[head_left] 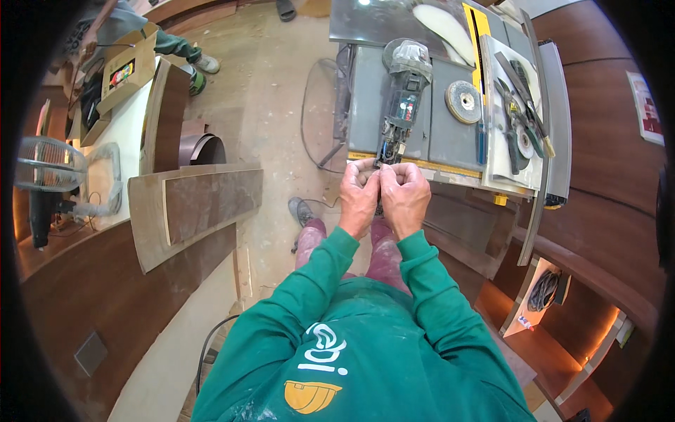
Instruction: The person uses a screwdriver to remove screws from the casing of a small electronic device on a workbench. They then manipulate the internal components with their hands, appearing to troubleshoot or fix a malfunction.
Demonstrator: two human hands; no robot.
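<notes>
An angle grinder (pixel 406 98) lies on the grey top of the work table (pixel 362 84), its guard end away from me. The casing at its near end is off, and wires and inner parts show there. My left hand (pixel 358 198) and my right hand (pixel 406 200) meet at that end, fingertips pinched together. What they pinch is too small and too covered to make out. Part of a dark cord or handle shows below the fingers. To the right of the grinder lies a round abrasive disc (pixel 463 102).
Pliers (pixel 512 105) and other hand tools lie on a white board (pixel 499 158) at the table's right. A yellow-edged strip (pixel 475 42) runs beside it. Brown panels (pixel 211 204) stand at left, near a fan (pixel 49 165) and an open cardboard box (pixel 130 67). Another person's leg (pixel 179 48) shows far left.
</notes>
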